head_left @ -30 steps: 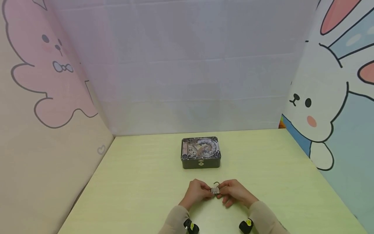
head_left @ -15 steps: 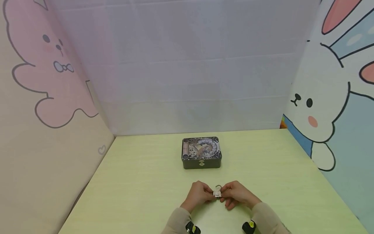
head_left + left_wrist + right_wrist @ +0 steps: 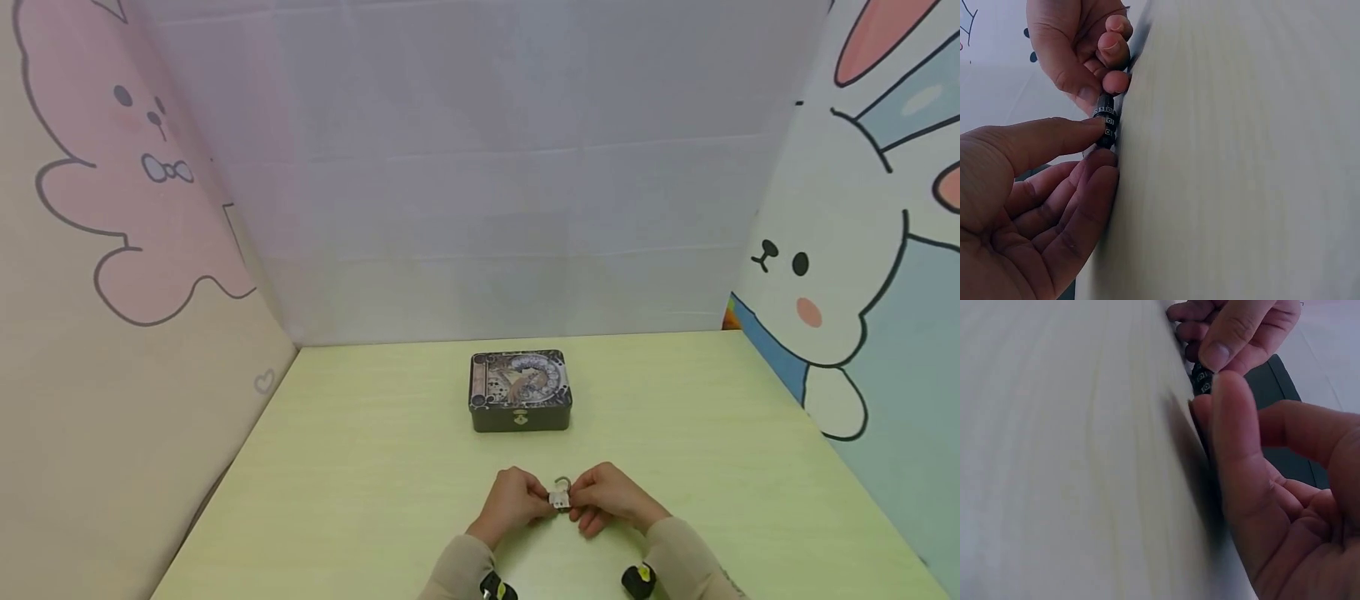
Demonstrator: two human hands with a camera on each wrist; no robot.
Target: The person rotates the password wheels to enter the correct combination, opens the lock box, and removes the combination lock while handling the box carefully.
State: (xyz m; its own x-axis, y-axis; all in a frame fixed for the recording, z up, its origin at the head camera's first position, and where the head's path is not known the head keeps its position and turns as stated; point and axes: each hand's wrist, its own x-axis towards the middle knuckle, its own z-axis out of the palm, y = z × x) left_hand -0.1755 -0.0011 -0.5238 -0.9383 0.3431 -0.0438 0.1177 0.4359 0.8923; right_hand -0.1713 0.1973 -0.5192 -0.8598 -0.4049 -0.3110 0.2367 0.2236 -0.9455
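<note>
Both hands hold a small combination padlock (image 3: 559,500) low over the table, in front of the box. Its curved shackle points away from the body, with one end looking free of the lock in the head view. Black number dials (image 3: 1107,120) with white digits show between the fingertips in the left wrist view. My left hand (image 3: 513,506) pinches the padlock's left side between thumb and fingers. On the other side, my right hand (image 3: 613,497) pinches it with thumb and forefinger, the other fingers loosely curled below. Fingertips cover much of the lock body.
Beyond the hands sits a dark tin box (image 3: 521,392) with a patterned lid and a gold clasp at the front. The pale yellow-green table (image 3: 360,467) meets a white backdrop (image 3: 480,208) at its far edge. Cartoon-printed panels line both sides.
Both hands have come slightly nearer the body with the padlock, and its visible face has tilted a little. The grips look the same, and the box has stayed in place.
</note>
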